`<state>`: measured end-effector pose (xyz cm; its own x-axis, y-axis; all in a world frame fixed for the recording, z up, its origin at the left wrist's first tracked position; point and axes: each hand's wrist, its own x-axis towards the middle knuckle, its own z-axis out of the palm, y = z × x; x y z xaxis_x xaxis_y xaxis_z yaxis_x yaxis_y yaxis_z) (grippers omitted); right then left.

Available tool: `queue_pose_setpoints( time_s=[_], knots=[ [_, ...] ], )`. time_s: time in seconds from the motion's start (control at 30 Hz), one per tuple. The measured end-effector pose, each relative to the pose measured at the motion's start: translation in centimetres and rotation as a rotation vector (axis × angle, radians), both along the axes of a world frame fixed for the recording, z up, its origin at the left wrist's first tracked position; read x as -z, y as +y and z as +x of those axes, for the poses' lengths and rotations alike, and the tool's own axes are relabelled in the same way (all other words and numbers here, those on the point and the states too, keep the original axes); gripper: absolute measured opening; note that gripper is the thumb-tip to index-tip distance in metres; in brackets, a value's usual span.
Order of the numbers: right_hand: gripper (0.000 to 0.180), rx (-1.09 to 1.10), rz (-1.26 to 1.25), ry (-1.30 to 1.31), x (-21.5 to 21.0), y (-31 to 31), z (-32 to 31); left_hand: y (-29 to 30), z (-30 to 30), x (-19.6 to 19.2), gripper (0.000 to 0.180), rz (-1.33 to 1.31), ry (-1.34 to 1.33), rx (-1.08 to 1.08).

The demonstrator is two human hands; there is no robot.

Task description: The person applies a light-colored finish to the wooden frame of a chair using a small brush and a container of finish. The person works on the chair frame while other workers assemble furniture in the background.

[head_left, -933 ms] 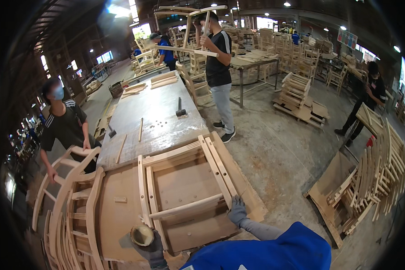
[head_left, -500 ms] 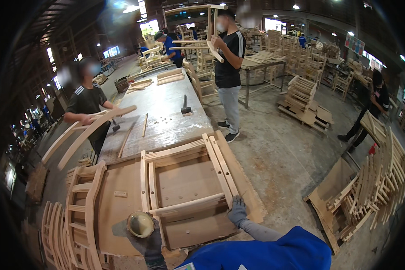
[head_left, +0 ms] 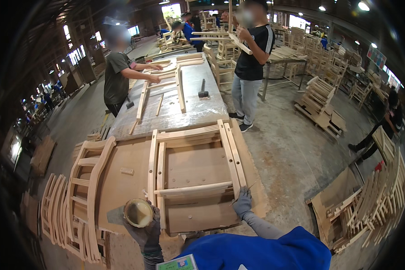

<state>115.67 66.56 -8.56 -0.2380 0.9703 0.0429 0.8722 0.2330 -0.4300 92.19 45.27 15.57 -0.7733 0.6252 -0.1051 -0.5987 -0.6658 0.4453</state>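
My left hand [head_left: 145,231], in a grey glove, is closed round a small round pot [head_left: 138,213] with a pale, creamy substance inside. It is beside the lower left of two stacked wooden chair frames [head_left: 193,189], which lie flat on brown cardboard [head_left: 195,166]. Dark round holes show along their side rails. My right hand [head_left: 243,203], also gloved, is at the near end of the right-hand rail [head_left: 230,157]. Its fingers are closed, and what looks like a thin stick [head_left: 252,184] pokes out of them; its full shape is hidden.
A curved chair back [head_left: 92,180] leans left of the cardboard, near a small wood block [head_left: 127,171]. Beyond stands a film-covered table [head_left: 195,105] with a mallet [head_left: 203,88]. One co-worker [head_left: 117,72] is at its left, another [head_left: 252,58] at its right. Wooden parts [head_left: 373,202] are stacked at right.
The co-worker at the left has laid the curved wooden frame on the film-covered table and now reaches over it. My view has shifted; both my hands stay by the chair frames.
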Motion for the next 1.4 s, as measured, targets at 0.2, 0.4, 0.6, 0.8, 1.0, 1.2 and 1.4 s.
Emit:
queue_pose_setpoints(
  time_s=[0.2, 0.4, 0.6, 0.8, 1.0, 1.2, 1.4],
  knots=[
    [0.082, -0.005, -0.005, -0.02, 0.2, -0.1, -0.3, -1.1, -0.8, -0.1, 0.05, 0.045, -0.055, -0.029],
    [0.083, -0.013, 0.005, -0.021, 0.3, 0.1, -0.3, -2.0, -0.9, -0.3, 0.05, 0.108, -0.067, 0.019],
    [0.082, -0.027, 0.045, -0.031, 0.8, 0.3, -0.3, -3.1, -1.8, 0.1, 0.056, 0.203, -0.093, 0.097],
    [0.081, -0.058, 0.023, 0.009, 0.6, 0.3, -0.5, -3.4, -1.7, -0.5, 0.062, 0.222, -0.148, 0.03],
    [0.08, -0.078, 0.114, -0.021, 1.2, 0.6, 0.1, -3.1, -2.1, -0.1, 0.05, 0.132, -0.188, -0.023],
    [0.078, -0.072, 0.049, 0.017, 0.8, 0.4, -0.5, -3.8, -2.7, 0.7, 0.055, 0.116, -0.048, -0.007],
    [0.077, -0.06, 0.045, 0.015, 0.6, 0.2, -0.4, -3.3, -2.4, 0.2, 0.053, 0.146, -0.122, 0.001]
  ],
)
